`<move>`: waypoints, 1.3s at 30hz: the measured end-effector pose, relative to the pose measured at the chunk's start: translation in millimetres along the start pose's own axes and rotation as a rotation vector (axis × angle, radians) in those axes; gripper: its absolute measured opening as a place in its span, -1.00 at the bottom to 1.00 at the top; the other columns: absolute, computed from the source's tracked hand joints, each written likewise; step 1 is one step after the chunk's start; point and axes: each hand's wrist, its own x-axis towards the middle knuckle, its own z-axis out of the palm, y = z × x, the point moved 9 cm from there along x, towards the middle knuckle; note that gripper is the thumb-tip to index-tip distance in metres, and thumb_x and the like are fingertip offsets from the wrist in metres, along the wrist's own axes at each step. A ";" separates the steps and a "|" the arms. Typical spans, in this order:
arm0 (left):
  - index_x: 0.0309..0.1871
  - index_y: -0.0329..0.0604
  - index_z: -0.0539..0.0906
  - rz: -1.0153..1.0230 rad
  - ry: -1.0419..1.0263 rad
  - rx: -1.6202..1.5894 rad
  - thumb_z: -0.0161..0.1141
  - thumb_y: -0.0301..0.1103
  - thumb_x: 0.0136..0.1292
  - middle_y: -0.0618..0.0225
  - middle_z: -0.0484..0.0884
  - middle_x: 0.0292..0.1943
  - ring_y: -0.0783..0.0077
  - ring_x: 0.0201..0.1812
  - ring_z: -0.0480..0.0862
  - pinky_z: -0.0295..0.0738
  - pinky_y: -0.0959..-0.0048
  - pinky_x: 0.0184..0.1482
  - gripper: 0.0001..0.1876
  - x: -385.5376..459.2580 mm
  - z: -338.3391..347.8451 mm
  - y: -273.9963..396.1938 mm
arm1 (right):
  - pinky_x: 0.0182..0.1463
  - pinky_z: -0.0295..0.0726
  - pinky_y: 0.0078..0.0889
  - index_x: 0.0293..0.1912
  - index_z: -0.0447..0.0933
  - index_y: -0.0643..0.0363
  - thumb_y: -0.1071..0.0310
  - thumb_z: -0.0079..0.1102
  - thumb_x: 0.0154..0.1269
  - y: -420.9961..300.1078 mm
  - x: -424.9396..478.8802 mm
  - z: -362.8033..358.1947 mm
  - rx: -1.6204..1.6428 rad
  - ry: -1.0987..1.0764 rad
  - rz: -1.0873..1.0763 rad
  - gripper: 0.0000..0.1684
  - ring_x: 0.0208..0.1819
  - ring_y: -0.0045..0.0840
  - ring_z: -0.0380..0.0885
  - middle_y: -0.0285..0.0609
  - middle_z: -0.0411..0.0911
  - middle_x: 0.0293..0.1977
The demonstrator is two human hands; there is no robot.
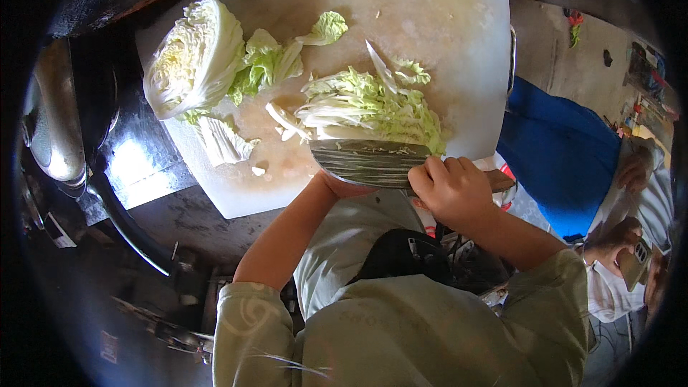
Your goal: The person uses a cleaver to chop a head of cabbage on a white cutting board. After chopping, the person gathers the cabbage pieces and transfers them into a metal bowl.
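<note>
My right hand [454, 191] grips the wooden handle of a cleaver [371, 164], its broad blade lying across the near edge of the cabbage shreds. Small bits of cabbage cling to the blade. Most of my left hand [348, 187] is hidden behind the cleaver, so its fingers cannot be made out. Beyond the blade lies a pile of sliced napa cabbage [371, 105] on a white plastic cutting board [457, 27]. A cut napa cabbage head [196, 59] rests at the board's left, cut face showing, with loose leaves [263, 56] beside it.
Left of the board are a metal vessel [59, 118] and a dark curved handle [129, 231]. A metal board handle [512, 59] sticks out on the right. Farther right, a person in a blue apron [559, 156] holds a phone [634, 263].
</note>
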 end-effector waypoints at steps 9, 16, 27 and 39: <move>0.08 -0.06 0.40 0.422 -0.022 0.921 -0.16 -0.24 0.24 0.24 0.37 0.10 0.26 0.19 0.33 0.17 0.28 0.25 -0.64 -9.3 11.4 31.7 | -0.55 0.37 -0.48 -0.52 0.30 0.04 0.30 0.07 -0.15 -7.5 43.0 23.7 0.075 0.097 0.011 -0.84 -0.61 -0.54 0.40 -0.32 0.28 -0.62; 0.18 -0.02 0.36 -0.008 0.000 0.214 0.06 -0.02 0.18 0.28 0.34 0.19 0.24 0.20 0.32 0.14 0.25 0.25 -0.48 4.9 -15.6 11.3 | -0.52 0.38 -0.41 -0.49 0.35 0.07 0.34 0.08 -0.18 9.9 3.5 3.0 0.186 0.097 0.001 -0.85 -0.57 -0.48 0.42 -0.28 0.31 -0.60; -0.27 0.10 0.58 0.513 0.097 0.921 0.12 -0.26 -0.07 0.51 0.53 -0.16 0.47 -0.12 0.53 0.45 0.44 -0.09 -0.78 -5.9 1.2 50.2 | -0.46 0.40 -0.41 -0.43 0.35 0.10 0.37 0.07 -0.10 46.6 -43.1 35.0 0.174 -0.025 0.089 -0.86 -0.55 -0.44 0.43 -0.26 0.33 -0.57; -0.11 0.05 0.55 0.362 -0.016 0.774 0.14 -0.20 0.04 0.43 0.53 -0.07 0.40 -0.02 0.50 0.40 0.46 0.01 -0.69 -0.4 0.7 44.7 | -0.50 0.40 -0.41 -0.44 0.35 0.08 0.35 0.08 -0.09 58.0 -53.4 1.2 0.229 0.059 0.093 -0.86 -0.58 -0.45 0.42 -0.29 0.32 -0.59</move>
